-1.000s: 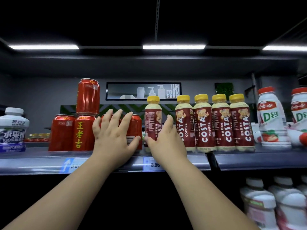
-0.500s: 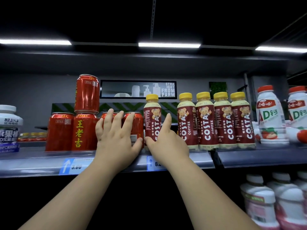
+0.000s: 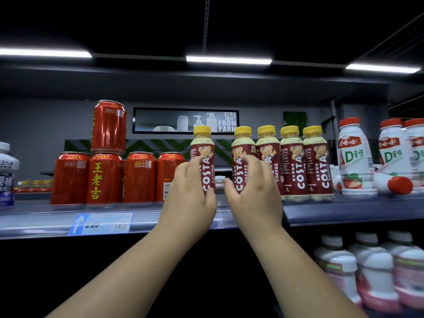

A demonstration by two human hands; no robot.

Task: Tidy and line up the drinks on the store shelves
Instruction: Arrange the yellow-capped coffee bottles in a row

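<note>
Five Costa coffee bottles with yellow caps stand on the grey shelf [image 3: 344, 210]. The leftmost Costa bottle [image 3: 203, 146] stands apart from the other four, with a gap between. My left hand [image 3: 190, 193] grips its lower half, fingers on its left side and thumb across the front. My right hand [image 3: 254, 191] curls round the second Costa bottle [image 3: 241, 148], thumb on its left and fingers over its front. The remaining Costa bottles [image 3: 302, 164] stand tightly side by side to the right.
Left of my hands stands a row of red cans [image 3: 140, 177], with one more red can [image 3: 109, 126] stacked on top. White AD bottles [image 3: 354, 157] stand at the right, one lying on its side [image 3: 394, 183]. A white bottle [image 3: 5, 171] is at far left. Pink-white bottles [image 3: 371, 271] fill the shelf below.
My left hand left the red cans and moved right to grip the lone Costa bottle. My right hand let that bottle go and moved right to the second one.
</note>
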